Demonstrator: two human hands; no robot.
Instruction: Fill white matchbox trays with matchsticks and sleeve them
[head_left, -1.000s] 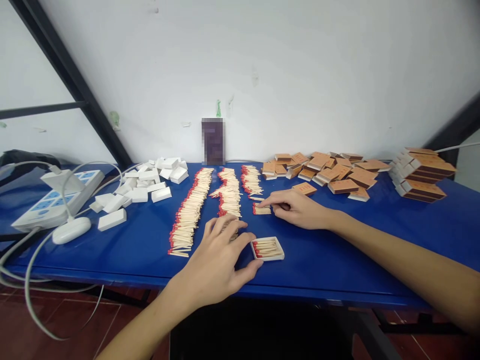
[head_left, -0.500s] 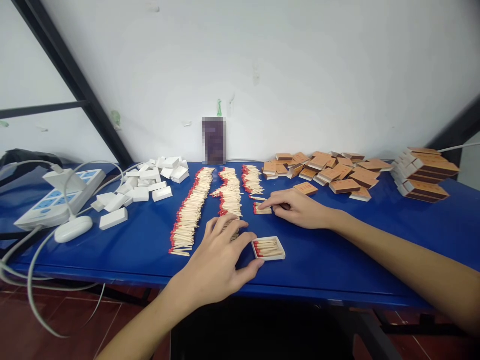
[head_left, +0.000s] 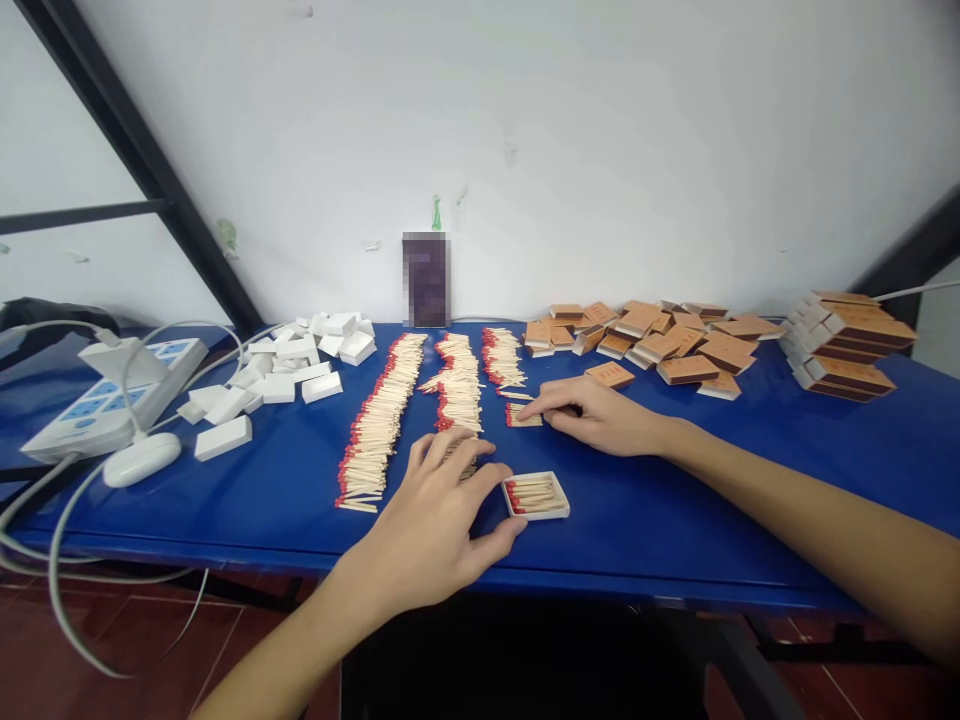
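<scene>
At a table (head_left: 637,535), a loose left hand (head_left: 435,525) is framing a tray (head_left: 547,516), a loose right hand (head_left: 592,415) touching matches (head_left: 531,421). Dragging is risking scatter.

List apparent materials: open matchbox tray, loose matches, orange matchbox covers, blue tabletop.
Open matchbox tray: likely thin card, matte white; thin, straight walls.
Loose matches: probably bare wood, pale and unvarnished, with red heads.
Orange matchbox covers: likely printed cardboard, fairly matte; crisp folded edges, dark side strips.
Blue tabletop: smooth, semi-gloss, with soft reflections; painted metal or laminate, can't tell which.
</scene>
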